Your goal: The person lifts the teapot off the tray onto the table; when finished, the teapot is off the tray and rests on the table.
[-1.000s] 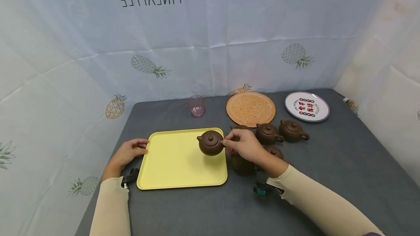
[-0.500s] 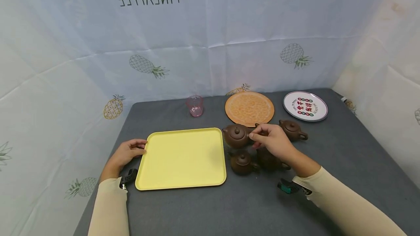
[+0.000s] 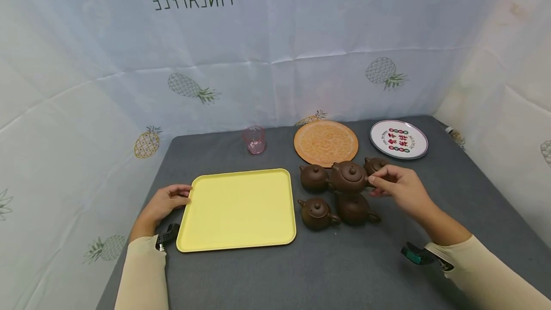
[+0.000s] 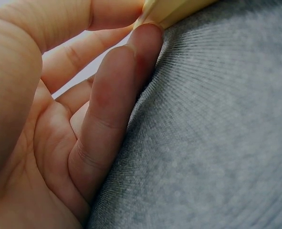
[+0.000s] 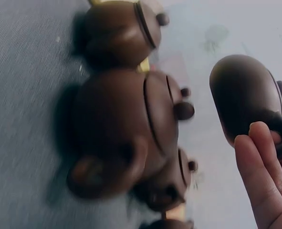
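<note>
My right hand [image 3: 400, 188] pinches the handle of a dark brown teapot [image 3: 349, 177], seen raised and apart from the others in the right wrist view. Close below and around it stand more brown teapots: one at front left [image 3: 316, 213], one at front right [image 3: 354, 209], one at back left [image 3: 314, 178]. Another teapot [image 3: 375, 163] is partly hidden behind my right hand. My left hand [image 3: 165, 202] holds the left edge of a yellow tray [image 3: 236, 209] with thumb and fingertips. Nothing lies on the tray.
At the back of the grey table [image 3: 267, 276] are a pink glass [image 3: 254, 140], a round orange mat [image 3: 325, 142] and a white plate [image 3: 398, 138] with red print. A pineapple-printed curtain [image 3: 258, 37] hangs behind and at the sides.
My right hand has carried the teapot rightward, from over the tray's right side to above the other teapots. My left hand stays at the tray's edge.
</note>
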`<state>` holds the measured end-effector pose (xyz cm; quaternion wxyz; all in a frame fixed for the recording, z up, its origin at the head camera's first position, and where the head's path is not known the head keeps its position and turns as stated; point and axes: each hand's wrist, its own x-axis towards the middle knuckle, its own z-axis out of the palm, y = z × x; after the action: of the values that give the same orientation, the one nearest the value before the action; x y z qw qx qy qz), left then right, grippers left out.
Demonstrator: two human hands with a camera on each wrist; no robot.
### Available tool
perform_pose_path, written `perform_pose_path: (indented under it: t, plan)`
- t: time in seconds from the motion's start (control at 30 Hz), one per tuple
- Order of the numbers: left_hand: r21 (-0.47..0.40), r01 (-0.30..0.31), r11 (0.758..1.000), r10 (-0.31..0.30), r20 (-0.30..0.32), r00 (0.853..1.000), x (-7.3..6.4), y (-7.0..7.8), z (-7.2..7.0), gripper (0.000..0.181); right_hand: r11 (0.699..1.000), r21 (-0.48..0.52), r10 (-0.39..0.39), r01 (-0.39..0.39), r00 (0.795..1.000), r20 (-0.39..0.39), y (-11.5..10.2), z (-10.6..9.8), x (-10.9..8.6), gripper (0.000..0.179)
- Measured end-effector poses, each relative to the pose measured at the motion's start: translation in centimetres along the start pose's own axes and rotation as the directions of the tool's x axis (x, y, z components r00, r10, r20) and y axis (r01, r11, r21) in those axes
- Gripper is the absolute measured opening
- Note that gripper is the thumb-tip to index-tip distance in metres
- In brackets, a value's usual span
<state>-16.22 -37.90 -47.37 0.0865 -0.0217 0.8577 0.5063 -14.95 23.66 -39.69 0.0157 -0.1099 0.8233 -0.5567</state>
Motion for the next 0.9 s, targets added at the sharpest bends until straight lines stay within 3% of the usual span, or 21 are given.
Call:
perform_pose_path:
  t: [0.17,0.43,0.57,0.8,0.9]
  plan:
    - [0.004,-0.004,1.000,0.004,-0.009,1.000,0.5,-1.2,0.0,0.053,1.000,-0.019,-0.004,0.003,0.999,-0.033,1.0,-1.6,-1.4,0.024]
    - [0.021,-0.015,1.000,0.015,-0.013,1.000,0.4,-1.3,0.1,0.054,0.994,-0.099,0.034,-0.042,0.996,-0.084,3.6,-3.6,-3.6,0.023]
    - [0.010,-0.009,1.000,0.009,-0.005,1.000,0.2,-0.8,0.0,0.052,0.989,-0.138,0.045,-0.060,0.993,-0.108,4.6,-4.3,-4.4,0.022]
    - [0.015,-0.010,1.000,0.010,0.009,1.000,-0.7,1.3,0.3,0.048,0.987,-0.136,0.075,-0.090,0.991,-0.110,5.8,-5.0,-5.0,0.023]
    - [0.003,-0.002,1.000,0.002,0.008,1.000,-0.5,1.0,0.2,0.049,0.987,-0.113,0.102,-0.113,0.990,-0.102,6.3,-5.1,-5.2,0.024]
